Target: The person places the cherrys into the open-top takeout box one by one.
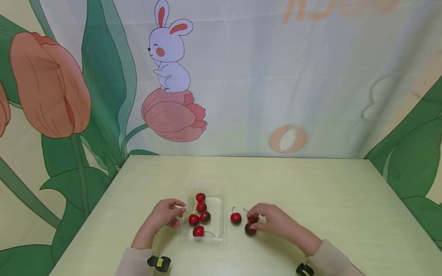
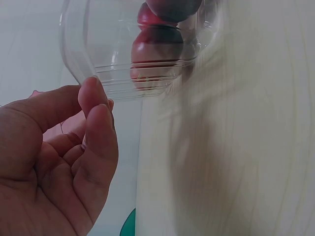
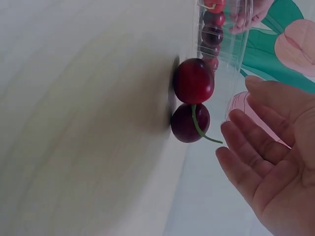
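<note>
My left hand (image 1: 167, 213) pinches the left rim of a clear plastic container (image 1: 218, 214), thumb against fingertips in the left wrist view. Inside the container lie several dark red cherries (image 1: 194, 219), some with stems. My right hand (image 1: 272, 219) hovers over two loose cherries on the table, a red one (image 3: 194, 81) and a darker one (image 3: 187, 124) with a curved green stem. In the right wrist view its fingers are spread and loosely bent, apart from the fruit. A third loose cherry (image 1: 236, 218), stem up, sits between the container and the right hand.
All this stands on a pale wood-grain table (image 1: 310, 184). Behind it hangs a cloth backdrop (image 1: 241, 76) printed with tulips and a rabbit. A black strap device (image 1: 160, 263) sits on the left wrist, another (image 1: 305, 269) on the right.
</note>
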Demonstrator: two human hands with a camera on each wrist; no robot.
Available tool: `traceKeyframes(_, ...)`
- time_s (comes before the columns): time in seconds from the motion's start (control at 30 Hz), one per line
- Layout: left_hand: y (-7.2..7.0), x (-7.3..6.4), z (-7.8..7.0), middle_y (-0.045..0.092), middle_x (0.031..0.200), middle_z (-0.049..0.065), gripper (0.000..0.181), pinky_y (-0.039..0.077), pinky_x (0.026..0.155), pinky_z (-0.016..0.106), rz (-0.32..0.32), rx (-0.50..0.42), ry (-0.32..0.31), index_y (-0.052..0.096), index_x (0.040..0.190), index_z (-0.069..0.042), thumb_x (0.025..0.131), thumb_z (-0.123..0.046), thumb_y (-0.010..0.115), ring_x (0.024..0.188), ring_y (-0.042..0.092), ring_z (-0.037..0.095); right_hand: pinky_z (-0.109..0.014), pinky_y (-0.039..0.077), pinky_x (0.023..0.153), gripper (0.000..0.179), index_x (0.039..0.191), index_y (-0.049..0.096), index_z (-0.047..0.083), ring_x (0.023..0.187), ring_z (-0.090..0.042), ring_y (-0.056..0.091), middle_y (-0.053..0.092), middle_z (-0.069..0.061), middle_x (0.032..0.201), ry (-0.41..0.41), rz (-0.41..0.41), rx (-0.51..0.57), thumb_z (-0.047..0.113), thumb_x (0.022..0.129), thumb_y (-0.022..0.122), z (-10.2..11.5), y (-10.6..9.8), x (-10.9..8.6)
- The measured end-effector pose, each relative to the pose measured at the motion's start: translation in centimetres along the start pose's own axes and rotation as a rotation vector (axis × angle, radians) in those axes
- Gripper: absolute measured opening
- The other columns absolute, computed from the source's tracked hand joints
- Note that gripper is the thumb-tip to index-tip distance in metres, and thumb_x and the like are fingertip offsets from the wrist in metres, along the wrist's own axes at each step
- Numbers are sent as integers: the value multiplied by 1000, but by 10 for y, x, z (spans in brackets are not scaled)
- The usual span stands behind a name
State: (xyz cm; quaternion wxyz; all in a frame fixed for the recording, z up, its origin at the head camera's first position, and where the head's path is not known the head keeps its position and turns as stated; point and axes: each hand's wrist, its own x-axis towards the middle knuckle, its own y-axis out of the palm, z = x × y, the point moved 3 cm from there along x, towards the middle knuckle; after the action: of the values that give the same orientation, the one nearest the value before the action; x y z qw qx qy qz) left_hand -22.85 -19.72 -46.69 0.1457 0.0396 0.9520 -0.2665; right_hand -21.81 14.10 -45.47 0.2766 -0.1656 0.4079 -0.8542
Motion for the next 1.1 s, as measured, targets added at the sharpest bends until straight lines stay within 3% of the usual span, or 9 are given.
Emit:
traceKeyframes(0.53,-1,-2,-1,67,87,13,28,58,56,26,-5,1,-3,64,122,5,100,-13,64,57,61,14,-36,59,91,28,111,74,7,95,-14,66,74,-2,106,11,59,-201,11,84,82,11,12,-3)
traceKeyframes(0.83,-2,-3,-1,68,89,14,28,58,56,26,-3,5,3,63,122,5,100,-12,63,57,61,14,-38,59,89,29,111,73,5,95,-17,67,75,-5,107,60,78,-195,9,83,82,7,21,-4)
traceKeyframes(1.1,-2,-1,0,68,89,14,29,58,57,26,-4,13,-1,63,123,5,100,-13,64,57,62,14,-47,57,99,34,114,73,3,110,-29,70,75,-11,116,56,98,-235,9,82,84,9,24,-4)
